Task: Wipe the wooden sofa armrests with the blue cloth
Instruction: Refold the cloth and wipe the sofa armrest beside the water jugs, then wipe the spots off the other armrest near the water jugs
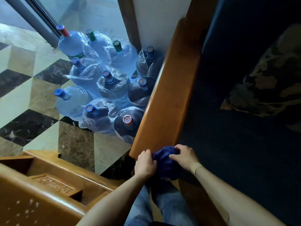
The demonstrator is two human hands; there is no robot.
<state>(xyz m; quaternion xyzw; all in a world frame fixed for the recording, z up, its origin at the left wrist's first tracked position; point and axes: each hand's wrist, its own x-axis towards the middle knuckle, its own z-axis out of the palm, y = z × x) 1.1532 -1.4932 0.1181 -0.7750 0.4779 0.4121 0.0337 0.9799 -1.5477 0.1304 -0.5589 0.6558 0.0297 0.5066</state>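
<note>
Low in the frame we are bunching the crumpled blue cloth (pixel 164 162) against the near end of the smooth, rounded wooden armrest (pixel 169 98), our left hand (pixel 145 163) gripping its left side, our right hand (pixel 184 156) clutching its top. Plastic-wrapped water jugs (pixel 104 82) are crowding the marble floor (pixel 32 98) at upper left.

bottle caps (pixel 127 119) with printed marks too small to read, carved panel (pixel 55 185) illegible

Soft cloth, glossy wood.
My blue cloth (pixel 164 162) bunches, matt; the wooden armrest (pixel 167 98) gleams smooth; water jugs (pixel 91 82) wear crinkly clear plastic.
</note>
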